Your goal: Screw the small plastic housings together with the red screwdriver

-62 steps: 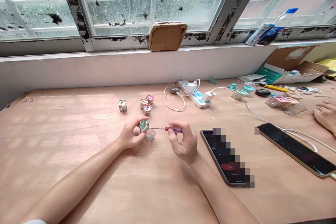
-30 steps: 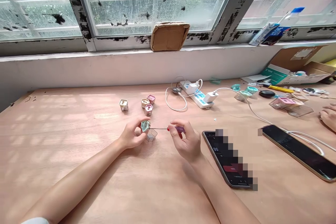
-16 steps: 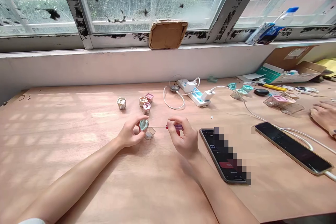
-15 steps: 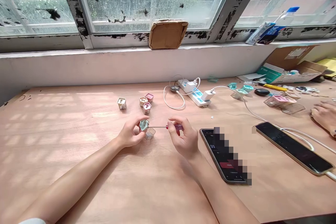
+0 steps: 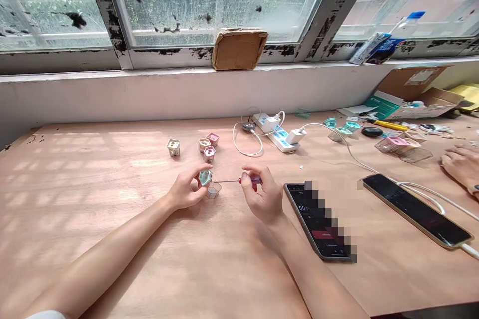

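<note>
My left hand (image 5: 185,190) pinches a small teal pentagon-shaped piece (image 5: 204,177) just above the wooden table (image 5: 112,239). My right hand (image 5: 262,199) grips the handle of a thin red-handled screwdriver (image 5: 248,180), held level, with its shaft tip against the teal piece. Right under the teal piece a clear pentagon-shaped cup (image 5: 213,190) rests on the table. Behind my hands stand a cream block (image 5: 172,147) and a cluster of small cream and pink blocks (image 5: 208,147).
A phone (image 5: 319,220) lies right of my right hand and a second phone (image 5: 416,210) on a white cable lies farther right. A power strip (image 5: 277,133) with chargers, teal and pink pieces (image 5: 396,143), an open cardboard box (image 5: 415,94) and another person's hand (image 5: 459,168) are at the right.
My right fingers have shifted slightly along the screwdriver handle, hiding more of it. The left hand and the teal piece have stayed in place. The other person's hand moved a little.
</note>
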{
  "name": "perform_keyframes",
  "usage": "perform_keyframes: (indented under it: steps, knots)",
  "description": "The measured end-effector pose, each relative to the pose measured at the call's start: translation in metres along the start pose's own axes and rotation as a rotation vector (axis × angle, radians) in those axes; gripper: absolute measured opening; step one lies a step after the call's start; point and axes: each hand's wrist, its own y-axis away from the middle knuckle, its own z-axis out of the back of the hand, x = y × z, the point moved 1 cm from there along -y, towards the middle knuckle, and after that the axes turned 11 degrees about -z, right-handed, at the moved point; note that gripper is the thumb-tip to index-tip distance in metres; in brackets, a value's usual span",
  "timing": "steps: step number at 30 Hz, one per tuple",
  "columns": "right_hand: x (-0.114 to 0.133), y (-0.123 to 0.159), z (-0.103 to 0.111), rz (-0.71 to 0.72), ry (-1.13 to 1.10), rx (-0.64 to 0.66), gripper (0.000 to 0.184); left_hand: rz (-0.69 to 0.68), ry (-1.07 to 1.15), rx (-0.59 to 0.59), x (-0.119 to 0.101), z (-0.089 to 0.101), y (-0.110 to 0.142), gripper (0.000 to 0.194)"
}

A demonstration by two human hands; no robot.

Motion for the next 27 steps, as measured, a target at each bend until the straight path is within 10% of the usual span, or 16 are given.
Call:
perform_keyframes:
  steps: [27]
  knots:
    - [-0.015,-0.003,-0.003,-0.258,-0.112,0.007,0.007,-0.02,-0.025,-0.056,0.004,0.002,0.002,0.049]
